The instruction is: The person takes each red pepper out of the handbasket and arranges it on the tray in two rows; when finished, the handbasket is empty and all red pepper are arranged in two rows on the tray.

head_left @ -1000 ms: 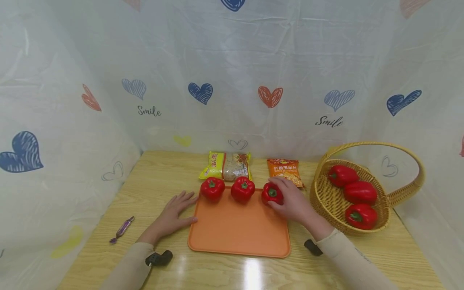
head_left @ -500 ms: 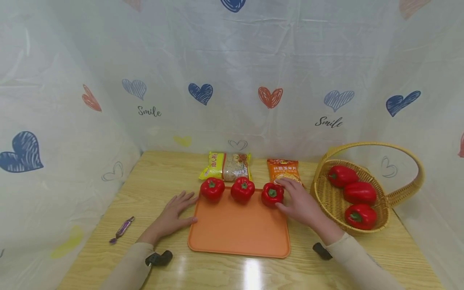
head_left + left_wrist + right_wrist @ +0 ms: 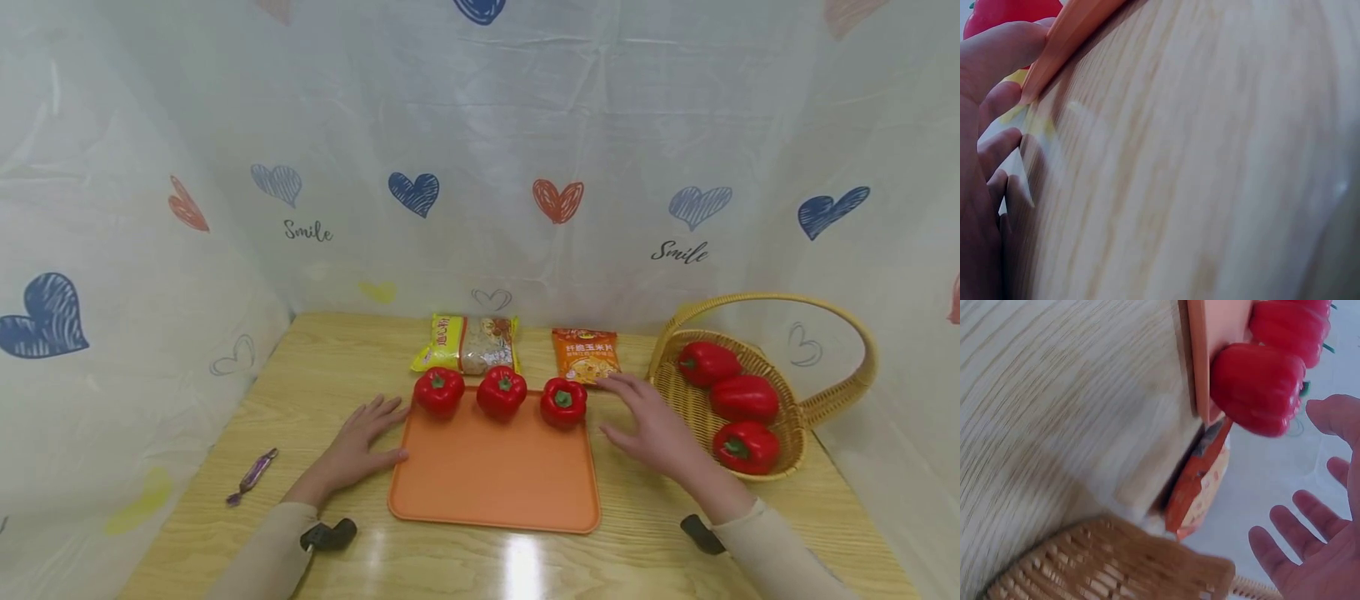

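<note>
Three red bell peppers stand in a row along the far edge of the orange tray (image 3: 495, 483): a left pepper (image 3: 439, 392), a middle pepper (image 3: 502, 392) and a right pepper (image 3: 563, 403). My left hand (image 3: 362, 446) lies with fingers spread at the tray's left edge, the thumb touching its rim, as the left wrist view also shows. My right hand (image 3: 654, 427) holds nothing; its fingers are apart, between the right pepper and the wicker basket (image 3: 678, 417). In the right wrist view the right pepper (image 3: 1259, 387) sits at the tray's corner, away from the fingers.
Inside the basket, which has a tall arched handle (image 3: 843, 317), lie three more red bell peppers (image 3: 745, 398). Behind the tray are a yellow food packet (image 3: 468, 344) and an orange snack packet (image 3: 585, 354). A purple wrapped candy (image 3: 252, 477) lies at left.
My right hand has let go of the right pepper and moved right, toward the basket. That pepper stays on the tray's far right corner. The left hand has not moved.
</note>
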`<state>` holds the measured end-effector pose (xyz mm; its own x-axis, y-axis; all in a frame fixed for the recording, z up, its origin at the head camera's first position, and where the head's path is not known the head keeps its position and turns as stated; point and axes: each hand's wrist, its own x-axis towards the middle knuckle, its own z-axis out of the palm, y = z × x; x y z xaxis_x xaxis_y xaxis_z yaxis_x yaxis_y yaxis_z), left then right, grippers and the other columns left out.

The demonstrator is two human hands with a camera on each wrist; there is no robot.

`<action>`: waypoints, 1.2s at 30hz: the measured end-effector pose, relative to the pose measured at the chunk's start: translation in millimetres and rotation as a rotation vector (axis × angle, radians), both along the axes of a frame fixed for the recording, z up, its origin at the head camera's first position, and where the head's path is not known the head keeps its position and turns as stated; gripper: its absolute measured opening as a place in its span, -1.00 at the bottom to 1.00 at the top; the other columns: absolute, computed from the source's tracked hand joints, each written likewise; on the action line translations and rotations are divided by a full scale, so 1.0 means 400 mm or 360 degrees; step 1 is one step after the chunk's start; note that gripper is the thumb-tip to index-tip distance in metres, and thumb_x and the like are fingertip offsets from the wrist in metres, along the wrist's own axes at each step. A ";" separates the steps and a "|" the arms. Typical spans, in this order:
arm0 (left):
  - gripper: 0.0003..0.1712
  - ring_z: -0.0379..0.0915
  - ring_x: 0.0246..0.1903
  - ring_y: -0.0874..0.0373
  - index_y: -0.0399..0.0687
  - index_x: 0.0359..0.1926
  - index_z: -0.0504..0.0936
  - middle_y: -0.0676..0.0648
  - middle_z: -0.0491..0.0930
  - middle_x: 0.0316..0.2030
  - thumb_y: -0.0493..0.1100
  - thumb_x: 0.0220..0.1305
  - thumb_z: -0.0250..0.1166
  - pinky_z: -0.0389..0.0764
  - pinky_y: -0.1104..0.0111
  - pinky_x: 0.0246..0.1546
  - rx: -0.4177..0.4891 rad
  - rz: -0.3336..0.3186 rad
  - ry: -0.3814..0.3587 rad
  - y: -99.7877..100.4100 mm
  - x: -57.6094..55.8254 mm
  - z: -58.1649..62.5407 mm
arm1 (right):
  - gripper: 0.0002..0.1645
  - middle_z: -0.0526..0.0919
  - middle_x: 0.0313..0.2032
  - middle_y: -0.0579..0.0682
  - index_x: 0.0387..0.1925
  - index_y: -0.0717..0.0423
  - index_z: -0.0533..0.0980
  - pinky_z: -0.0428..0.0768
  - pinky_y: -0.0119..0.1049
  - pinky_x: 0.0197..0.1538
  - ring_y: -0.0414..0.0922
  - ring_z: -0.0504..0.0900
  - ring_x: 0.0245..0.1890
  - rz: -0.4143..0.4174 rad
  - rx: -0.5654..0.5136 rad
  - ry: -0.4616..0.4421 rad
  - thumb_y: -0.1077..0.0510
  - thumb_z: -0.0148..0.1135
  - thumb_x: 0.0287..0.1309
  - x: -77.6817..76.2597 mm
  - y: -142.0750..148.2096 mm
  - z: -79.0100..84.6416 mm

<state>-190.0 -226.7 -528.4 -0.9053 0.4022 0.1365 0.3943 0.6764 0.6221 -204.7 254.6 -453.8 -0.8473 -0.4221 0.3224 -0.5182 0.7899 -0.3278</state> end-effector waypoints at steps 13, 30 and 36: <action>-0.15 -0.14 0.55 -0.28 -0.07 0.47 0.40 -0.20 0.22 0.51 0.16 0.26 0.42 -0.21 -0.20 0.50 0.0008 0.0003 -0.0010 -0.002 0.001 -0.003 | -0.32 0.47 0.25 0.19 0.28 -0.05 0.55 0.55 0.32 0.12 0.25 0.44 0.22 -0.0077 0.0110 0.0019 0.11 0.53 0.09 0.041 0.103 0.050; -0.15 -0.14 0.55 -0.28 -0.08 0.47 0.40 -0.20 0.21 0.51 0.14 0.27 0.42 -0.22 -0.19 0.50 -0.0006 0.0010 -0.0019 -0.001 0.003 0.001 | -0.41 0.55 0.12 0.20 0.12 0.01 0.64 0.62 0.14 -0.14 0.15 0.52 0.03 -0.0153 0.0106 0.0076 0.16 0.59 -0.01 0.081 0.254 0.060; -0.15 -0.13 0.54 -0.29 -0.09 0.47 0.40 -0.20 0.21 0.51 0.15 0.27 0.42 -0.21 -0.20 0.50 -0.0008 0.0007 -0.0013 0.000 0.002 0.001 | -0.40 0.58 0.06 0.21 0.05 0.06 0.65 0.50 0.23 -0.03 0.24 0.50 0.07 -0.0160 0.0085 0.0123 0.25 0.61 -0.12 0.081 0.296 0.051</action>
<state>-189.3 -226.7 -528.2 -0.9082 0.3988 0.1269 0.3861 0.6815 0.6217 -172.2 373.1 -433.6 -0.8596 -0.3545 0.3679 -0.4577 0.8544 -0.2462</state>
